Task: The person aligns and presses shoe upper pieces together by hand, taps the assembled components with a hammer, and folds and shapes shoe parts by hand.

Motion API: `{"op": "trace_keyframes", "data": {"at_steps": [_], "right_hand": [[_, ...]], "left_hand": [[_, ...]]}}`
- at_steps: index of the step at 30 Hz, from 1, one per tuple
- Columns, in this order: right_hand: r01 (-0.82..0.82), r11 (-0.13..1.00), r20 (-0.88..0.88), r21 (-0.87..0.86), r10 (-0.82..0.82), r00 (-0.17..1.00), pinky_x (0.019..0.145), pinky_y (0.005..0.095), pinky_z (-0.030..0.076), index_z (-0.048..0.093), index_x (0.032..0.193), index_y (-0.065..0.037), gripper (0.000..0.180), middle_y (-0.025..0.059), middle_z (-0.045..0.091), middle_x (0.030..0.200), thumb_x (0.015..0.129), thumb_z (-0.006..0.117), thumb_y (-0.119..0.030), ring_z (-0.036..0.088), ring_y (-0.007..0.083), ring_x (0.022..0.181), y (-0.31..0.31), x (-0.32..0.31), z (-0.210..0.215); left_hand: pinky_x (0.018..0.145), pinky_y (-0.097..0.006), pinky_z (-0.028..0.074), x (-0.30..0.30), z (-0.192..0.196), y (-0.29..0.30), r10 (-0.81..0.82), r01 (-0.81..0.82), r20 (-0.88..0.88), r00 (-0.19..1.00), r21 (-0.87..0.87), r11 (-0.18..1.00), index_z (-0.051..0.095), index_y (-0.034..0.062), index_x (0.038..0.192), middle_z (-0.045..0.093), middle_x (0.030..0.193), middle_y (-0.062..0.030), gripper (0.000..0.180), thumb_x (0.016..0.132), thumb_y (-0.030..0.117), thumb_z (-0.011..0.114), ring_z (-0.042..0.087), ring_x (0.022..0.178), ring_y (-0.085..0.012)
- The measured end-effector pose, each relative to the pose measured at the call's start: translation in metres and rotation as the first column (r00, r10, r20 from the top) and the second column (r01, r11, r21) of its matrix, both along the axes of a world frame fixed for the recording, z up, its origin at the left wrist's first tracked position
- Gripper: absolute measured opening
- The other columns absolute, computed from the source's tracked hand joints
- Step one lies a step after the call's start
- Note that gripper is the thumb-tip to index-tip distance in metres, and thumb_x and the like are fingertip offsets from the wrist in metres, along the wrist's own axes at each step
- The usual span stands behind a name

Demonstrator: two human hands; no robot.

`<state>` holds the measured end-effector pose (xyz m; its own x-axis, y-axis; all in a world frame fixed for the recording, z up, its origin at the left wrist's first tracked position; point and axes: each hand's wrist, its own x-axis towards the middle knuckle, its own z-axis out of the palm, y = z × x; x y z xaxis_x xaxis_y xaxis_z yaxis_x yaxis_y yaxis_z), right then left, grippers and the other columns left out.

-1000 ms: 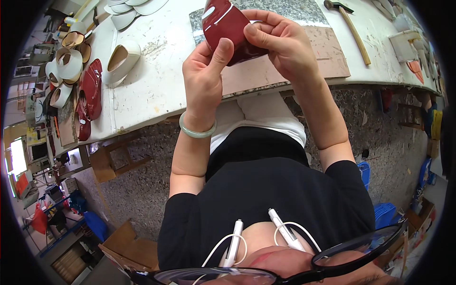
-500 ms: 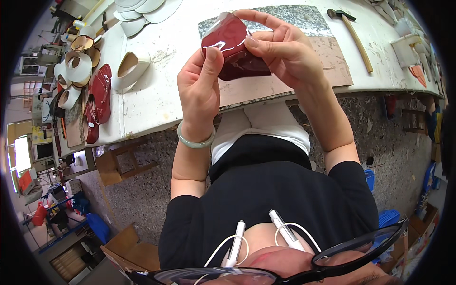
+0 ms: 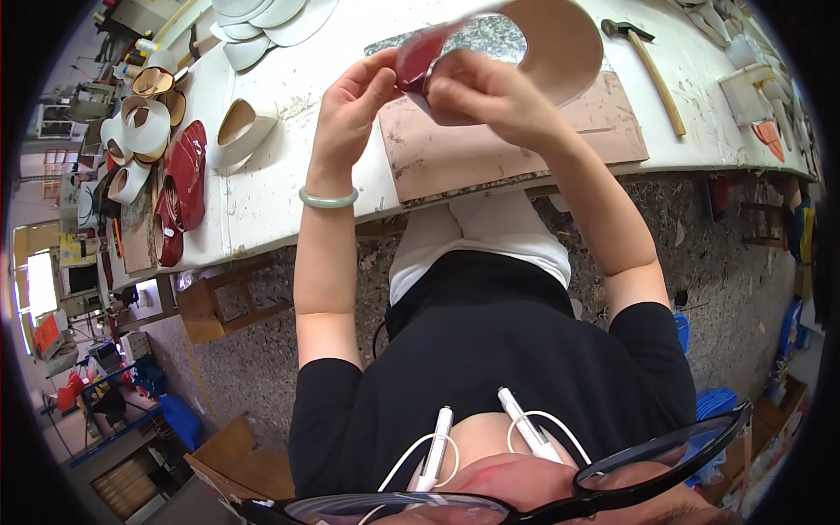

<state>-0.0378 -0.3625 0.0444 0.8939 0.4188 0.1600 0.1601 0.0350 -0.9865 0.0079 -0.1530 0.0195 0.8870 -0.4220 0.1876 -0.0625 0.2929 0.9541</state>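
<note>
Above the far side of the worktable I hold a glossy dark red shoe upper [image 3: 418,59] with a pale beige lining. Its left end is pinched between the thumb and fingers of my left hand [image 3: 352,109]. Closed on the nearby edge is my right hand [image 3: 499,98], slightly blurred, its fingers partly hiding the piece. The wide beige part curves out beyond my right hand, lining side showing. Beneath lie a pinkish-brown board [image 3: 490,157] and a speckled grey stone slab [image 3: 500,37].
A hammer [image 3: 661,83] with a wooden handle lies on the right of the white table [image 3: 289,175]. Leftward are a white shoe upper [image 3: 247,144], red uppers [image 3: 190,175] and a group of white ones [image 3: 146,127]. Flat white pieces [image 3: 289,19] overlap at the back. A white container [image 3: 744,98] stands far right.
The upper has been turned and spread out, so its beige lining now shows to the right. My left hand has shifted left, and my right hand has turned over the piece.
</note>
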Motion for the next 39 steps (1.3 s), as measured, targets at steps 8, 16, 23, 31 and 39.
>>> {"op": "trace_keyframes", "data": {"at_steps": [8, 16, 23, 31, 39], "right_hand": [[0.049, 0.916, 0.212, -0.399, 0.039, 0.977, 0.091, 0.0387, 0.047, 0.059, 0.113, -0.004, 0.036, 0.0131, 0.063, 0.111, 0.076, 0.062, 0.0, 0.059, 0.0309, 0.104, 0.007, 0.004, -0.056], [0.218, 0.797, 0.473, -0.563, 0.094, 0.876, 0.094, 0.038, 0.043, 0.068, 0.1, -0.005, 0.023, 0.0112, 0.06, 0.107, 0.078, 0.065, -0.011, 0.05, 0.0318, 0.109, 0.011, 0.006, -0.064], [0.192, 0.798, 0.507, -0.571, 0.158, 0.847, 0.089, 0.0374, 0.046, 0.069, 0.103, -0.009, 0.024, 0.0086, 0.06, 0.104, 0.079, 0.067, -0.014, 0.055, 0.0272, 0.103, 0.01, 0.012, -0.068], [0.216, 0.816, 0.553, -0.537, 0.146, 0.821, 0.089, 0.0373, 0.047, 0.069, 0.104, -0.009, 0.024, 0.0091, 0.06, 0.106, 0.08, 0.067, -0.013, 0.055, 0.0278, 0.104, -0.005, 0.008, -0.073], [0.052, 0.896, 0.318, -0.44, 0.102, 0.943, 0.084, 0.0312, 0.05, 0.072, 0.1, -0.006, 0.03, 0.0087, 0.066, 0.104, 0.076, 0.075, -0.023, 0.064, 0.0231, 0.092, -0.007, 0.024, -0.069]], "left_hand": [[0.09, -0.029, 0.048, -0.03, -0.038, 0.014, 0.044, -0.203, 0.284, 0.958, 0.56, 0.804, 0.038, 0.0015, 0.141, 0.052, 0.129, -0.0084, 0.069, 0.082, 0.007, 0.072, 0.056, 0.104, -0.0169], [0.101, -0.034, 0.042, -0.03, -0.035, 0.016, -0.004, 0.01, -0.029, 1.0, 0.224, 0.975, 0.038, -0.0038, 0.139, 0.048, 0.134, -0.0114, 0.061, 0.083, -0.01, 0.06, 0.047, 0.119, -0.0168], [0.089, -0.032, 0.048, -0.04, -0.035, 0.01, 0.193, -0.274, 0.205, 0.96, 0.534, 0.799, 0.046, -0.0062, 0.13, 0.055, 0.121, -0.0138, 0.063, 0.079, 0.014, 0.075, 0.053, 0.109, -0.0187], [0.07, -0.037, 0.046, -0.056, -0.033, -0.01, 0.076, -0.481, 0.52, 0.851, 0.712, 0.511, 0.067, 0.0009, 0.076, 0.061, 0.074, -0.0109, 0.022, 0.078, 0.022, 0.074, 0.056, 0.078, -0.0269], [0.06, -0.021, 0.041, -0.045, -0.04, -0.009, 0.128, -0.308, 0.323, 0.938, 0.601, 0.738, 0.065, -0.0046, 0.086, 0.06, 0.079, -0.0011, 0.016, 0.089, 0.011, 0.065, 0.049, 0.066, -0.006]]}}
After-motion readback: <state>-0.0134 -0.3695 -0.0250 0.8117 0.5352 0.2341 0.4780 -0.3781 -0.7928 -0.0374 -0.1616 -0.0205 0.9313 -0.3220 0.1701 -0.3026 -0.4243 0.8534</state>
